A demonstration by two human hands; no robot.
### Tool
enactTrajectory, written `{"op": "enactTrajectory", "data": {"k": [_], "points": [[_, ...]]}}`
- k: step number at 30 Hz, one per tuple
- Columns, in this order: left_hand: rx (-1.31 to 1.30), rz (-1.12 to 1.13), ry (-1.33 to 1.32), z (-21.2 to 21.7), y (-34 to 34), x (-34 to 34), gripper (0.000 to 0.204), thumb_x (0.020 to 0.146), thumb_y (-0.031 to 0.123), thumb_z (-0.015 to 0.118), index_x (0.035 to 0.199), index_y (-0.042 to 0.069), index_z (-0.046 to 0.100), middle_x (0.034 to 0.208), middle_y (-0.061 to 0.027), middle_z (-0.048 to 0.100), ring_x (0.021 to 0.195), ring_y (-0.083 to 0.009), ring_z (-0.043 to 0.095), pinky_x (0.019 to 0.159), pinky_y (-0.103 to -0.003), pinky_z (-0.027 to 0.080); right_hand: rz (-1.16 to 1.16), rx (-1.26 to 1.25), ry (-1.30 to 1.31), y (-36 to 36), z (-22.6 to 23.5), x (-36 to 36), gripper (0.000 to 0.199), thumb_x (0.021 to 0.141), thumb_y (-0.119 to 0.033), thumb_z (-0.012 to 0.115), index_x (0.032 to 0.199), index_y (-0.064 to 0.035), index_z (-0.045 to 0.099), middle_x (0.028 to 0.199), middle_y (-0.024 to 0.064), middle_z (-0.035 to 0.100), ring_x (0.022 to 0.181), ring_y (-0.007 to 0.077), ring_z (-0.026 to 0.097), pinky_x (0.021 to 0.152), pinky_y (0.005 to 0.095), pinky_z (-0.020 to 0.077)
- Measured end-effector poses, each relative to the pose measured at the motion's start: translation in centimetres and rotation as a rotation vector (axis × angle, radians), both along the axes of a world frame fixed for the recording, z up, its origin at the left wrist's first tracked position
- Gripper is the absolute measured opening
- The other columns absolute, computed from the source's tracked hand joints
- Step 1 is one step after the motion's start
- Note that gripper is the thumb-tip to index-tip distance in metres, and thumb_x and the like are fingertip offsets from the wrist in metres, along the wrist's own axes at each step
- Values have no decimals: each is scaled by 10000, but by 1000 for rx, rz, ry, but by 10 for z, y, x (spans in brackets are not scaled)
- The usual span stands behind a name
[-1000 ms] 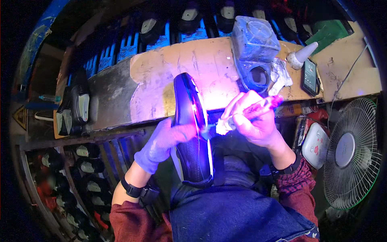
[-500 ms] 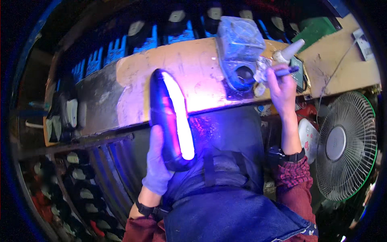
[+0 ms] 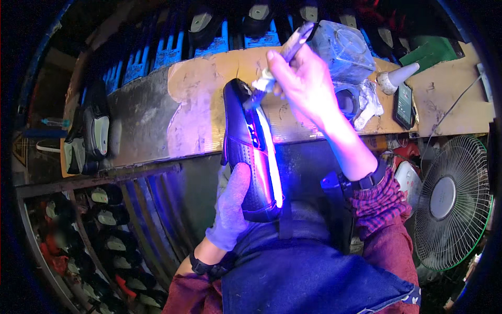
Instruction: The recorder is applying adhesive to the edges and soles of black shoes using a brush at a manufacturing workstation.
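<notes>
"Where's the shoe (image 3: 255,157)?"
"Over the bench's edge (image 3: 136,125), the gloved left hand (image 3: 231,212) clamped on its side; the right hand (image 3: 308,86) grips a brush (image 3: 264,81) at its far end."
"Writing?"
"On the phone (image 3: 403,107), too small to read."

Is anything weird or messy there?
Yes: only the left hand wears a grey fabric glove; the right hand is bare, an odd mismatch. Also, the grey-black smeared patch left of the flat tan cardboard looks dirty.
</notes>
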State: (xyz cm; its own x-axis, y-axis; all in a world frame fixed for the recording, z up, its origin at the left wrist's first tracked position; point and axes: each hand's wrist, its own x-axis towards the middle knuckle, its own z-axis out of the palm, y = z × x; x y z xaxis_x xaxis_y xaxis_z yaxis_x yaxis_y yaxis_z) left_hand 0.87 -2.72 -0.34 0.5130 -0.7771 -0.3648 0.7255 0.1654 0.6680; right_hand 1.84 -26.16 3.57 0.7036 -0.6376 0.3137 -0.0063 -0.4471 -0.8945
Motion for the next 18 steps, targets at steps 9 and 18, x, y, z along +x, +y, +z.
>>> {"op": "enactTrajectory", "data": {"k": [9,18], "points": [[-14,-54,99,-15,5,-4,497,1035,452,452,1366,83,485,1143,-55,652,992,-170,669,871,-342,552,21,75,-14,50,-4,-68,196,867,-143,708,774,-44,567,636,51,568,573,112,550,543,296,457],[-124,-48,122,-14,-7,-14,592,1050,479,378,1500,95,358,1389,-101,531,1290,-236,512,1120,-407,391,285,-75,-69,62,23,-107,209,847,-143,714,794,-19,555,678,105,592,605,230,624,557,355,480]]}}
